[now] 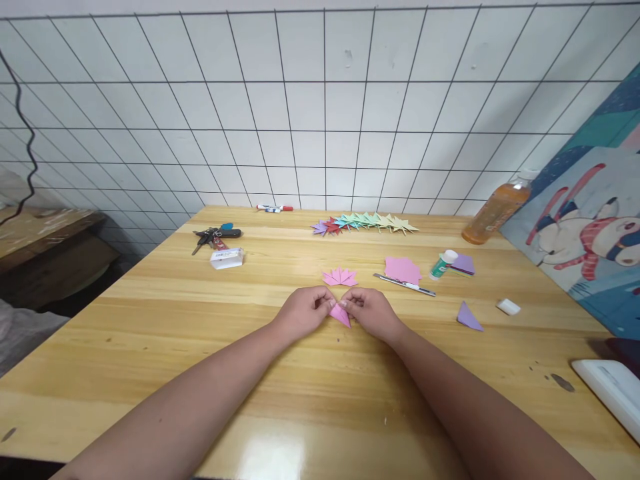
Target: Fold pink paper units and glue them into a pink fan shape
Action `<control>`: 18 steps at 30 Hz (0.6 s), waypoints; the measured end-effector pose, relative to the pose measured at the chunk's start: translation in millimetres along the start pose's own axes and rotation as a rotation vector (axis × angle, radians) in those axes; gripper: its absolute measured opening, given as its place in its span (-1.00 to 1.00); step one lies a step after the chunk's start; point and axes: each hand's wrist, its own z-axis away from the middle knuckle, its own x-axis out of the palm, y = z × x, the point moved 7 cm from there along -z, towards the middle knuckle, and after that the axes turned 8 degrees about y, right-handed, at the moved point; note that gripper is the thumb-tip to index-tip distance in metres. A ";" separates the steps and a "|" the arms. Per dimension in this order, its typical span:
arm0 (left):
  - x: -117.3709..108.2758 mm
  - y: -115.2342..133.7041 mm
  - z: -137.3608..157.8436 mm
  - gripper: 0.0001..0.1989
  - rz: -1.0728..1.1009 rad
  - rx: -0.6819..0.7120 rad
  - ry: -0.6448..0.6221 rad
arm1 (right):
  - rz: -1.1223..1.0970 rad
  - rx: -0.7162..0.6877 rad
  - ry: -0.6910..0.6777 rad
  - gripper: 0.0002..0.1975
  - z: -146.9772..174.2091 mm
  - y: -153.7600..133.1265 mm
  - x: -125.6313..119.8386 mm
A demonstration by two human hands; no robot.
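Observation:
A small folded piece of pink paper (341, 315) is pinched between my two hands near the middle of the table. My left hand (306, 311) grips its left side with thumb and fingertips. On its right side, my right hand (371, 312) holds it the same way, fingers closed. Just beyond my fingertips lies a pink folded paper fan shape (340, 277) with several points. Farther right, a stack of pink paper (403, 270) has a slim utility knife (404, 285) along its near edge.
Along the wall lies a row of coloured folded paper pieces (367, 223). A glue stick (443, 265), purple paper sheets (463, 263), a purple folded triangle (469, 317), an eraser (509, 307) and a bottle (497, 210) stand right. Keys (216, 235), a small white box (227, 259) and a marker (275, 209) lie left.

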 end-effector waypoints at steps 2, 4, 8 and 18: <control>0.6 0.8 0.4 -0.78 0.009 0.006 -0.004 | 0.008 -0.008 0.007 -0.82 -0.3 1.3 0.9; 1.7 1.1 0.7 -0.79 0.021 0.006 -0.016 | 0.032 -0.022 0.015 -0.83 -0.1 1.2 0.9; 3.7 1.7 0.9 -0.80 0.049 0.008 -0.050 | 0.024 -0.027 0.000 -0.83 1.1 -1.4 0.7; -6.9 0.1 -1.6 -0.81 0.115 -0.066 0.077 | -0.179 0.074 -0.006 -0.76 0.1 -3.2 -1.5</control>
